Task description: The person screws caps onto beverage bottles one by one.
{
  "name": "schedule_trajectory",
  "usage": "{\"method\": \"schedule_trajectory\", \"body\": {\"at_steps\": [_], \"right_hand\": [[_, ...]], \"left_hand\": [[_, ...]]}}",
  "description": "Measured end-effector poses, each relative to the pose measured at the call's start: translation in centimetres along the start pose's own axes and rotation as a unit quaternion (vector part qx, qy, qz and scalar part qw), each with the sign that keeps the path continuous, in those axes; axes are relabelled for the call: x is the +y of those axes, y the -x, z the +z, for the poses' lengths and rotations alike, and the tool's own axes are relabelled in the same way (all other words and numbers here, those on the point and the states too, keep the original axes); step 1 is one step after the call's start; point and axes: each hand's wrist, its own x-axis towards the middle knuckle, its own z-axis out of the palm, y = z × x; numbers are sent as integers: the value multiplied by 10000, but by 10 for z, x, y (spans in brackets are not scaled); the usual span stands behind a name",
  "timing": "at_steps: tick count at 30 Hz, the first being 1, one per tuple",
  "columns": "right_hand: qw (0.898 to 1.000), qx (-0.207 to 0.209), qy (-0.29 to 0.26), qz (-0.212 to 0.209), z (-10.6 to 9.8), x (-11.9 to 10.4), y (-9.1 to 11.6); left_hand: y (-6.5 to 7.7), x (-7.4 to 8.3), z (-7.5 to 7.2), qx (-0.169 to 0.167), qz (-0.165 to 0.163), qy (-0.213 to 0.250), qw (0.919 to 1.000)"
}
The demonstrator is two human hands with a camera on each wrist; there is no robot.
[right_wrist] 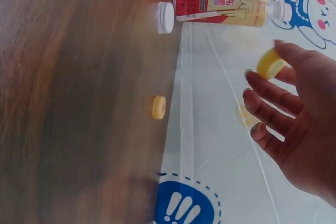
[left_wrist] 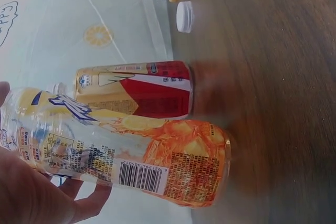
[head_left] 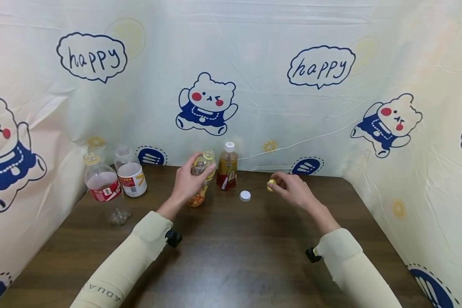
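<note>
My left hand (head_left: pixel 188 182) grips an uncapped clear bottle (left_wrist: pixel 136 150) with an orange-and-yellow printed wrap. The bottle leans a little, its open neck up and its base low over the table. Right beside it stands a capped bottle (head_left: pixel 227 169) with a red and gold label. Farther right, my right hand (head_left: pixel 294 190) pinches a yellow cap (right_wrist: pixel 270 64) between thumb and forefinger, the other fingers loosely bent. A second yellow cap (right_wrist: pixel 159 107) lies on the table below that hand. Between the hands is a white cap (head_left: pixel 245 196) on the table.
Two clear bottles stand at the back left of the brown table (head_left: pixel 231 256): one with a red label (head_left: pixel 105 192) and a yellow neck ring, one with a white label (head_left: pixel 132 179). A printed cloth (head_left: pixel 262 111) hangs along the back and sides.
</note>
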Motion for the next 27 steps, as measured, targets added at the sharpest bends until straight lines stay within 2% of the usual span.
{"method": "schedule_trajectory", "body": {"at_steps": [7, 13, 19, 24, 27], "right_hand": [[9991, 290, -50, -309, 1, -13, -3], [9982, 351, -39, -482, -1, -27, -9], [9964, 294, -271, -743, -5, -44, -13], [9941, 277, -341, -994, -13, -56, -18], [9931, 233, -389, -1079, -20, -63, -20]], "left_hand": [[3, 2, 1, -137, -112, 10, 9998], [7, 8, 10, -205, 105, 46, 9997], [14, 16, 19, -280, 285, 16, 9992], [19, 22, 25, -348, 452, -15, 9984], [21, 25, 29, -399, 445, 59, 9982]]}}
